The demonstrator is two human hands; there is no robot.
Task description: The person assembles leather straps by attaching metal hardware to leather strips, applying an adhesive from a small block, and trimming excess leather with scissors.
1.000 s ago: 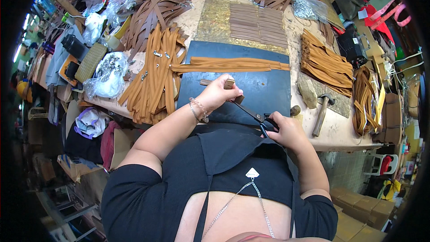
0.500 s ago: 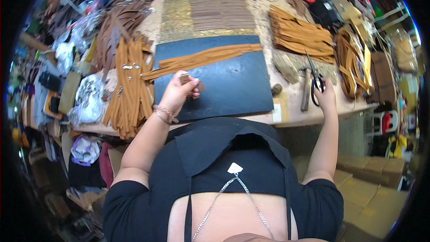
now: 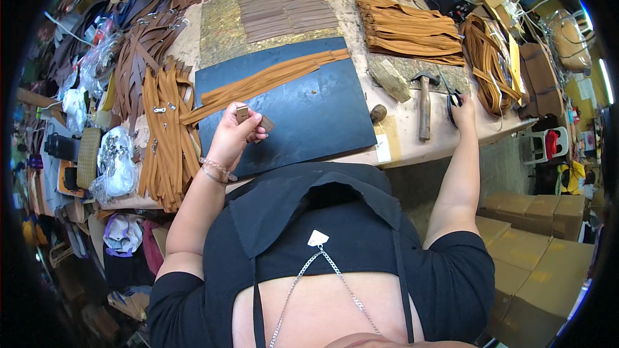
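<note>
My left hand (image 3: 237, 135) hovers over the lower left of a black cutting mat (image 3: 309, 116). Its thumb and fingers pinch a short brown strip (image 3: 243, 113), whose other end shows below the fingers. Far out at the table's right side, my right hand (image 3: 463, 113) has its fingers closed about the handles of black scissors (image 3: 452, 104). The blades point away from me. A hammer (image 3: 424, 108) lies just left of them. Across the upper part of the mat lie tan zipper strips (image 3: 264, 77).
More tan zippers with metal pulls (image 3: 169, 135) hang over the table edge at left. A tan zipper bundle (image 3: 412, 29) and a coiled bundle (image 3: 490, 67) lie at right. Brown strips (image 3: 284, 9) rest on a gold-patterned sheet. Cardboard boxes (image 3: 541, 277) stand on the floor.
The whole view has shifted and tilted, so the table sits further left in it. My right hand and the scissors are slightly further from the hammer. My left hand keeps its strip.
</note>
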